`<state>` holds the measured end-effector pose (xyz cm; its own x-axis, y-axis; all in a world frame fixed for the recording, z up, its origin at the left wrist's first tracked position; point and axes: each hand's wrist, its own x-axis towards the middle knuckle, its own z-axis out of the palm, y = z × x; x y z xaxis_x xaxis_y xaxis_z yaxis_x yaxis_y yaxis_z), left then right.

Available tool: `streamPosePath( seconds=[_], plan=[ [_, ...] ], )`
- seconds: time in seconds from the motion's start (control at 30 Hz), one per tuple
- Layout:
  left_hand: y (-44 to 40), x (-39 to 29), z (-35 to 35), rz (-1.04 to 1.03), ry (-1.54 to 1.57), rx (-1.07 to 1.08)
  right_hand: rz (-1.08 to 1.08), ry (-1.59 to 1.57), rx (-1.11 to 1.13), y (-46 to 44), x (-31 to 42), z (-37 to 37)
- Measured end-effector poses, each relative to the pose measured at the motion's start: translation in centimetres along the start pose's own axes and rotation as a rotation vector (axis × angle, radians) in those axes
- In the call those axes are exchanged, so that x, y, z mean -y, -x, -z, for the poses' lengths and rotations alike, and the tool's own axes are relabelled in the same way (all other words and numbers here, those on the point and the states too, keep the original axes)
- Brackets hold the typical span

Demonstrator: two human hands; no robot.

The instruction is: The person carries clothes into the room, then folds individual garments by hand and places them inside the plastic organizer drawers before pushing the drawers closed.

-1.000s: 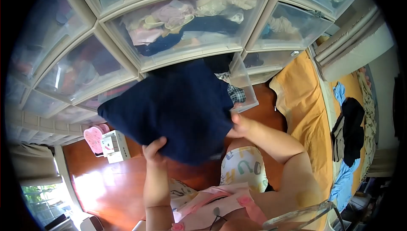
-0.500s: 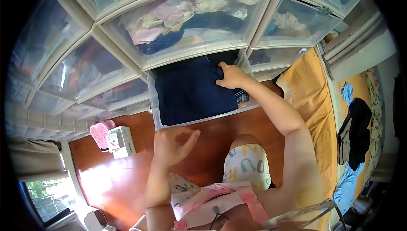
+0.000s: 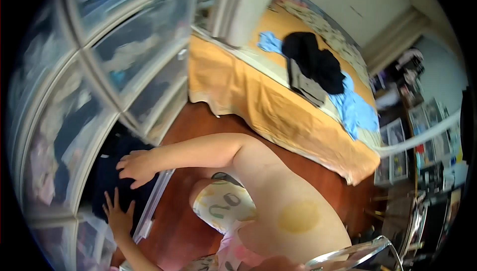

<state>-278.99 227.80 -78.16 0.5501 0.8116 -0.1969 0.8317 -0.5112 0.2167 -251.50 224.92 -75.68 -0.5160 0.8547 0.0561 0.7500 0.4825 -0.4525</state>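
Now both hands are seen laid on the navy cloth [image 3: 110,181], which is contained in the pulled-out drawer [image 3: 155,202] low in the clear-fronted storage unit [image 3: 82,52]. The left hand [image 3: 119,217], which half a second ago was held in front of the drawer, clear of the cloth, has been brought over it; its fingers are spread apart, and nothing is gripped. The right hand [image 3: 137,166] is still kept on the cloth, beside the left but apart from it, with its fingers parted and slightly bent; no fold is seen pinched between them. The cloth, which was held up by both hands in the earliest view, is now lying inside the drawer, though its far part is lost in shadow.

The view has been turned towards the bed [image 3: 238,84], by which more of the scene is now filled. On it a black garment [image 3: 315,62], a grey-brown garment [image 3: 304,83] and a light blue garment [image 3: 355,107] are bunched together.
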Motion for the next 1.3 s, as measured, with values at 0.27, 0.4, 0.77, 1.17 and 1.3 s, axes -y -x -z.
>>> streamPosePath(
  seconds=[0.27, 0.4, 0.77, 1.17, 1.3],
  plan=[
    [0.1, -1.7, 2.2, 0.145, -0.135, 0.132, -0.545, 0.385, -0.993, 27.0, -12.2, 12.6],
    [-0.5, 1.0, -0.4, 0.044, -0.156, -0.032, -1.455, 0.752, -0.963, 49.7, -20.8, 16.8],
    [-0.6, -5.6, 5.8, -0.01, -0.084, 0.024, -1.791, 0.176, -1.353, 75.7, -30.9, 12.6],
    [-1.6, -10.5, 10.6, -0.293, 0.558, -0.102, -0.522, 0.101, -1.468, 35.1, -6.2, 30.7],
    [1.2, -25.3, 21.0, -0.339, 0.775, 0.148, -0.397, -0.006, -1.465, 31.8, 6.3, 41.2]
  ],
)
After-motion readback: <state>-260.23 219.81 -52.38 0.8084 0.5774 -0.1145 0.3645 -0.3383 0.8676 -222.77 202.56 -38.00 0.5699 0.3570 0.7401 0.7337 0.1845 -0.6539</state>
